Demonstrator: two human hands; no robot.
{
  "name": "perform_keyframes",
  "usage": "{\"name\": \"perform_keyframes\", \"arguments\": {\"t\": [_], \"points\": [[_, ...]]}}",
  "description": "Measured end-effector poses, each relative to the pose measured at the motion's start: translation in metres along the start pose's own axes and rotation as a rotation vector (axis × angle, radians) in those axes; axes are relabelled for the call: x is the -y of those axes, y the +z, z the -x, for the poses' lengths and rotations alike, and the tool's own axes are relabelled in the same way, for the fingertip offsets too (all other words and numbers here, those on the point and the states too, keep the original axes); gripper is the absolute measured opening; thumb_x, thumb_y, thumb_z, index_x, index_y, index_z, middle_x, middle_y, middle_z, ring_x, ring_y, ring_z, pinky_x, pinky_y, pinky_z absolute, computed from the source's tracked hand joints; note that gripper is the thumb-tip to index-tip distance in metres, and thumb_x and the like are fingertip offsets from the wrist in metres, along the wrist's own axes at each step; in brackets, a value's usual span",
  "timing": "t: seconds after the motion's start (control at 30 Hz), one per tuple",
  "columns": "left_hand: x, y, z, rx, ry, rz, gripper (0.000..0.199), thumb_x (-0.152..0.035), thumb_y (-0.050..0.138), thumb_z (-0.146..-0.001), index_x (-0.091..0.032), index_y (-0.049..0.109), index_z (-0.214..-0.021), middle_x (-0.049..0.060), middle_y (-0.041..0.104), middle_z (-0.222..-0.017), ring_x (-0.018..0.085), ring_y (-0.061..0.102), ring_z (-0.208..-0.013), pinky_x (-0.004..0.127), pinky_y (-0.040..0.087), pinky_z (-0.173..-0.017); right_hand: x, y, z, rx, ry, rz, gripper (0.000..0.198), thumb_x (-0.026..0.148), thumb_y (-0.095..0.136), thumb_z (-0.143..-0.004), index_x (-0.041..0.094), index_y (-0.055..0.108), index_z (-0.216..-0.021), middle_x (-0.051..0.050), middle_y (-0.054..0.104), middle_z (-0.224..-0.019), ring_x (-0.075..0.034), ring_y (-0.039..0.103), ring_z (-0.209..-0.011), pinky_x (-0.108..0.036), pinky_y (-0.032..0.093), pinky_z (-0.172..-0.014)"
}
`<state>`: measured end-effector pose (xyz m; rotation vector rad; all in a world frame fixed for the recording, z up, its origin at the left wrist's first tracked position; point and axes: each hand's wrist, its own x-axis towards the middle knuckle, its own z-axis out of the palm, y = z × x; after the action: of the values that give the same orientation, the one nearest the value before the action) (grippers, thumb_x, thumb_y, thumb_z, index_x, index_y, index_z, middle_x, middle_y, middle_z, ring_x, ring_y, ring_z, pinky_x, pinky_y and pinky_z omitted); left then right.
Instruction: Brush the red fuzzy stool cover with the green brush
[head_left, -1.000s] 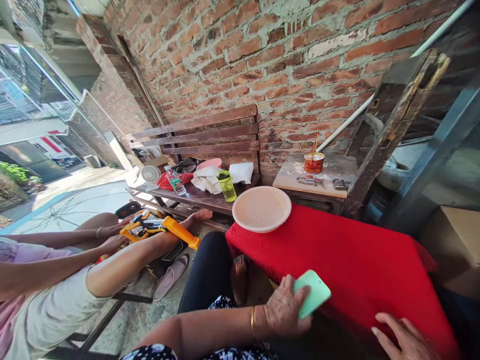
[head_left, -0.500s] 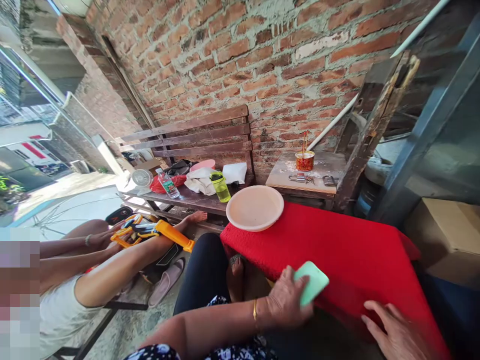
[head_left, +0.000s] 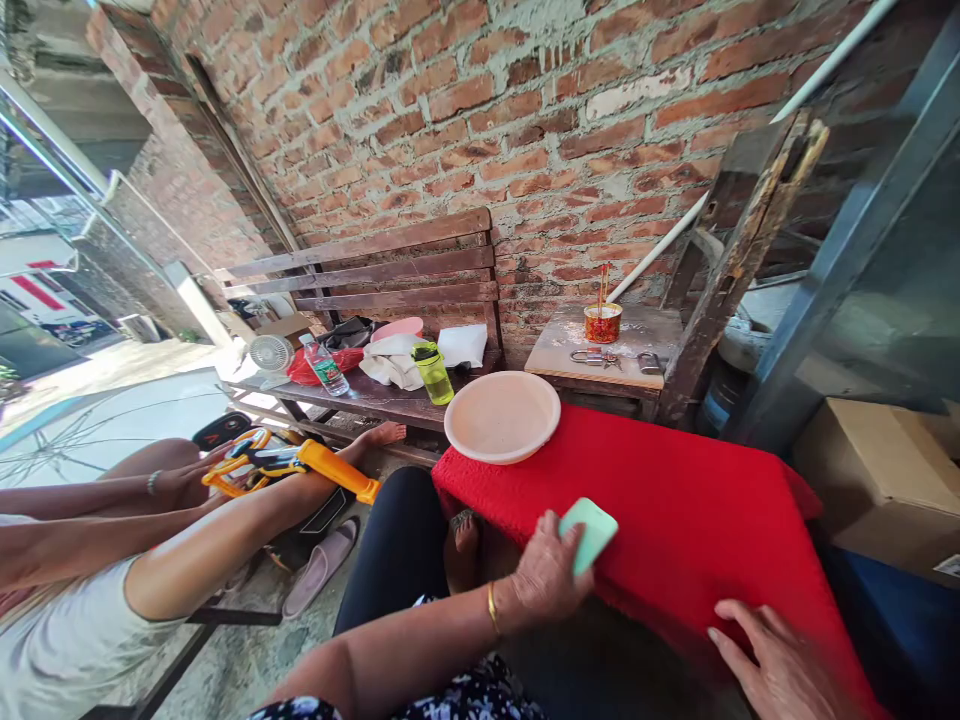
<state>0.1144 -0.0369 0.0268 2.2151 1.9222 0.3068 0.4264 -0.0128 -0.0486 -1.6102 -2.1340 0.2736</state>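
My left hand (head_left: 551,568), with a gold bangle at the wrist, grips a flat mint-green piece with rounded corners (head_left: 592,532). Its kind is not clear, and part of it is hidden behind my fingers. It is held over the near edge of a table covered with a red cloth (head_left: 660,490). Farther right, my right hand (head_left: 780,660) is spread open with nothing in it, over the near right part of the cloth. Whether it touches the cloth I cannot tell. On the cloth's far left corner stands a wide pale pink basin (head_left: 502,418).
A wooden bench (head_left: 375,385) bears a green drink bottle (head_left: 433,374), a water bottle (head_left: 325,368) and a small fan (head_left: 271,354). Padlocks and a red tin (head_left: 603,324) sit on a small table. At left, another person holds a yellow-orange tool (head_left: 330,468). A cardboard box (head_left: 885,475) stands right.
My left hand has shifted slightly left and up with the mint-green piece. The whole view has drifted a little, so still things sit farther left. My right hand stays open.
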Motion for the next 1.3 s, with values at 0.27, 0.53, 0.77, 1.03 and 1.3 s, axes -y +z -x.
{"name": "perform_keyframes", "arguments": {"t": [0.27, 0.53, 0.77, 1.03, 1.3], "points": [[0.002, -0.005, -0.001, -0.039, 0.063, 0.04, 0.058, -0.039, 0.065, -0.085, -0.02, 0.054, -0.138, 0.014, 0.056, -0.115, 0.029, 0.058, -0.101, 0.043, 0.052, -0.092, 0.009, -0.008, 0.001, 0.005, 0.021, 0.002, 0.039, 0.047, 0.049, -0.08, 0.026, 0.077, -0.096, -0.013, 0.075, -0.098, -0.033, 0.071, -0.095, -0.044, 0.057, -0.081], [0.022, -0.004, -0.014, -0.16, -0.086, -0.152, 0.053, -0.037, 0.066, -0.085, -0.017, 0.058, -0.133, 0.015, 0.059, -0.111, 0.03, 0.061, -0.098, 0.043, 0.053, -0.089, 0.006, -0.002, 0.002, -0.016, 0.006, 0.004, 0.037, 0.049, 0.049, -0.082, 0.027, 0.075, -0.095, -0.012, 0.075, -0.099, -0.034, 0.069, -0.102, -0.045, 0.056, -0.084], [-0.036, 0.011, 0.008, 0.011, 0.349, -0.015, 0.062, -0.058, 0.063, -0.083, -0.025, 0.055, -0.136, 0.012, 0.058, -0.109, 0.027, 0.06, -0.092, 0.039, 0.054, -0.082, 0.004, -0.003, 0.002, 0.035, 0.006, 0.038, 0.04, 0.049, 0.045, -0.083, 0.027, 0.074, -0.098, -0.012, 0.076, -0.101, -0.034, 0.069, -0.102, -0.046, 0.055, -0.084], [0.045, -0.025, -0.036, -0.135, -0.248, -0.173, 0.05, -0.036, 0.062, -0.09, -0.016, 0.057, -0.136, 0.014, 0.059, -0.114, 0.029, 0.061, -0.104, 0.042, 0.05, -0.094, 0.004, -0.001, 0.005, 0.066, 0.011, 0.027, 0.043, 0.056, 0.044, -0.085, 0.026, 0.072, -0.097, -0.008, 0.076, -0.108, -0.036, 0.067, -0.107, -0.05, 0.053, -0.09], [-0.046, 0.021, 0.005, -0.007, 0.406, -0.002, 0.065, -0.062, 0.062, -0.083, -0.029, 0.052, -0.138, 0.011, 0.058, -0.111, 0.027, 0.06, -0.094, 0.041, 0.053, -0.085, -0.005, 0.0, 0.004, 0.056, -0.006, 0.055, 0.042, 0.048, 0.042, -0.086, 0.023, 0.072, -0.103, -0.012, 0.075, -0.107, -0.035, 0.068, -0.107, -0.048, 0.055, -0.087]]}}
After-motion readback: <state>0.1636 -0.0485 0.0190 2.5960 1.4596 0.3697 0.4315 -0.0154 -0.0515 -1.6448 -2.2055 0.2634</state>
